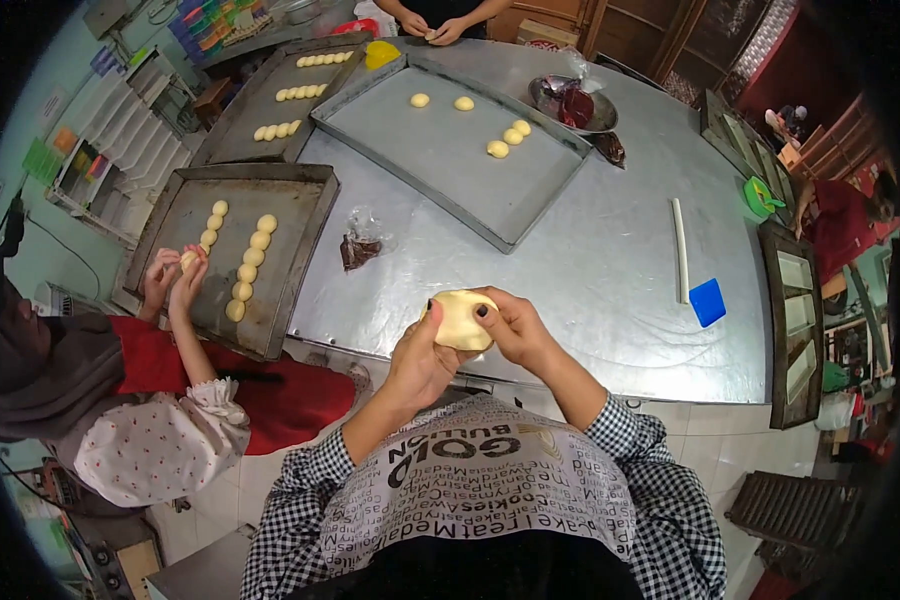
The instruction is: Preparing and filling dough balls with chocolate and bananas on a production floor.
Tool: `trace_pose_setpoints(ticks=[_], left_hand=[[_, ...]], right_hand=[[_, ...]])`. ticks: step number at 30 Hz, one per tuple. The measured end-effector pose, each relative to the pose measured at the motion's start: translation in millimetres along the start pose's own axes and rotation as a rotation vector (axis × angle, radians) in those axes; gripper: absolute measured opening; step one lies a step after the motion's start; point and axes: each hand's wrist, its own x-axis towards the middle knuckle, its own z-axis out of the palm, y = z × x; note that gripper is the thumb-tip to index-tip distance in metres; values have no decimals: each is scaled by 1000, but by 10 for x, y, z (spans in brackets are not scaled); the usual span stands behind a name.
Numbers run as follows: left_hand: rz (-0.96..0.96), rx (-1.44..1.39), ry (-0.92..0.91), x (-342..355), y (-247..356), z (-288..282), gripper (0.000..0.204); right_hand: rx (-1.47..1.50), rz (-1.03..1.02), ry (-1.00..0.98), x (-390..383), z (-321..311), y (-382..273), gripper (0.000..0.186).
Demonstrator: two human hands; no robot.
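While dough (463, 322) is pinched by the left hand (416, 362) and right hand (520, 332) near the shiny table (590, 290), pale floor tiles (705, 452) are seen below it.

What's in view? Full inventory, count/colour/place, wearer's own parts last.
dough piece: 1, pale yellow, between both hands
dough balls: many, pale yellow, five in centre tray, rows in two left trays
trays: 3, grey, centre and left
table: 1, silver, centre
small bag: 1, clear and brown, between trays
metal bowl: 1, silver, table's far side
stick: 1, white, table's right
scraper: 1, blue, near stick
green container: 1, green, far right
shelf rack: 1, white, upper left
co-workers: at least 3, left, top, right
other background: too small to tell
left hand: 1, bare, on dough
right hand: 1, bare, on dough
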Motion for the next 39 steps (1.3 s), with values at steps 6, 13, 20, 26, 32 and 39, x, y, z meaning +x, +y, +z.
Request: trace_pose_setpoints(ticks=[6, 13, 20, 26, 32, 39], left_hand=[[-97, 36, -147, 136, -8, -79, 55], [-240, 376, -248, 287, -179, 59, 46], [-182, 201, -302, 412, -303, 328, 55], [-191, 74, -210, 456, -342, 388, 64], [-213, 13, -158, 471, -259, 424, 62], [-128, 167, 2, 386, -233, 319, 51]], right_hand=[[318, 81, 82, -74, -134, -168, 44], [-42, 219, 219, -271, -331, -163, 28], [-159, -73, 517, -491, -204, 27, 80], [-162, -98, 442, -564, -217, 73, 96], [12, -161, 318, -500, -355, 83, 78], [-47, 16, 317, -368, -393, 134, 34]])
